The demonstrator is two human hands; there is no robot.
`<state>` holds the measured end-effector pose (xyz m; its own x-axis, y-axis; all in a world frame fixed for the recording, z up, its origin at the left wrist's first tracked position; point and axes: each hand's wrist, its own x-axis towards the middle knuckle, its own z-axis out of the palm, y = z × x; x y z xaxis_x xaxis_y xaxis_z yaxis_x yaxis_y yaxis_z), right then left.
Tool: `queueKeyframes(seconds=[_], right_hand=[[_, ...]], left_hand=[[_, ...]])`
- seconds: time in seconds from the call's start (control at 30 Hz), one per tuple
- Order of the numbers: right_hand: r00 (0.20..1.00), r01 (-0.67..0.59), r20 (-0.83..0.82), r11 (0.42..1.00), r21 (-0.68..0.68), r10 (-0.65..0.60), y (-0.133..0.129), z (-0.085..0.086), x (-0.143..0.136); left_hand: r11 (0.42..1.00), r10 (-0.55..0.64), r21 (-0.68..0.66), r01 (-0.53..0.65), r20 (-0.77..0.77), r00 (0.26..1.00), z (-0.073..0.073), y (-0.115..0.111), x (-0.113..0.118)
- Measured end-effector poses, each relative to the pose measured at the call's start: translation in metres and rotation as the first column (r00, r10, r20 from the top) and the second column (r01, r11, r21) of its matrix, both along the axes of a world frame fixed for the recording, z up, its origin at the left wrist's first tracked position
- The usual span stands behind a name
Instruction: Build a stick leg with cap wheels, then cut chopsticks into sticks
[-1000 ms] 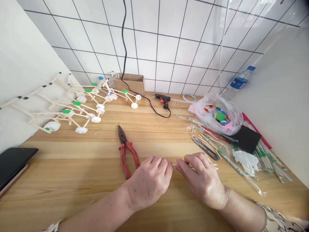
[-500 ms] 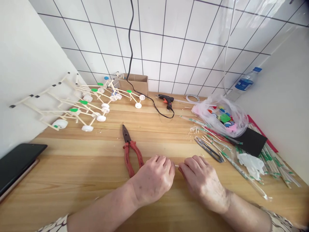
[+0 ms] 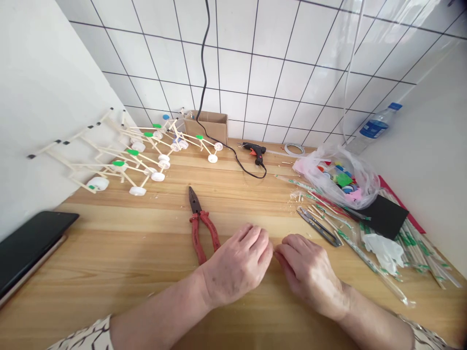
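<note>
Wooden tabletop (image 3: 109, 262) fills the near side; there the left hand (image 3: 239, 265) and right hand (image 3: 314, 273), both curled closed, pinch a thin stick (image 3: 275, 252). Mostly hidden, it runs left to right between them.

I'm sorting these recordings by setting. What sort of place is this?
Probably a small craft workspace, though it could be a corner at home: a glue gun, red-handled pliers and several stick-built models with white wheels share a wooden tabletop.
</note>
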<state>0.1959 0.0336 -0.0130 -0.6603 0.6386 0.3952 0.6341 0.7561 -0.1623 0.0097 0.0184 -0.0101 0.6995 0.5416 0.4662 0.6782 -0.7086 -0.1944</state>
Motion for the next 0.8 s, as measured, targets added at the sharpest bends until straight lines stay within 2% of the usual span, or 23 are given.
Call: queueKeyframes(seconds=[0.1, 0.17, 0.23, 0.3, 0.43, 0.57, 0.67, 0.8], right_hand=[[0.991, 0.015, -0.126, 0.984, -0.177, -0.038, 0.004, 0.004, 0.002], [0.972, 0.032, -0.210, 0.946, -0.321, -0.104, 0.006, 0.007, 0.003], [0.940, 0.052, -0.276, 0.884, -0.464, -0.201, 0.009, 0.010, 0.004], [0.898, 0.055, -0.322, 0.804, -0.593, -0.299, 0.012, 0.012, 0.005], [0.823, -0.006, -0.367, 0.640, -0.768, -0.434, 0.016, 0.013, 0.005], [0.752, -0.127, -0.423, 0.519, -0.845, -0.506, 0.013, 0.007, 0.004], [0.717, -0.199, -0.451, 0.465, -0.863, -0.531, 0.010, 0.002, 0.001], [0.733, -0.229, -0.441, 0.422, -0.877, -0.518, 0.007, 0.002, -0.006]], left_hand=[[0.988, -0.135, 0.090, 0.121, 0.162, 0.978, 0.002, -0.004, 0.000], [0.985, -0.171, 0.055, 0.162, 0.274, 0.946, 0.004, -0.007, 0.001], [0.988, -0.092, -0.082, 0.134, 0.393, 0.915, 0.005, -0.010, 0.004], [0.961, 0.049, -0.261, 0.094, 0.494, 0.868, 0.004, -0.011, 0.008], [0.822, 0.291, -0.553, 0.138, 0.616, 0.732, 0.001, -0.008, 0.014], [0.658, 0.479, -0.706, 0.261, 0.661, 0.578, 0.003, -0.006, 0.015], [0.542, 0.603, -0.774, 0.328, 0.630, 0.490, 0.010, -0.005, 0.016], [0.392, 0.708, -0.821, 0.416, 0.557, 0.433, 0.017, -0.003, 0.017]])
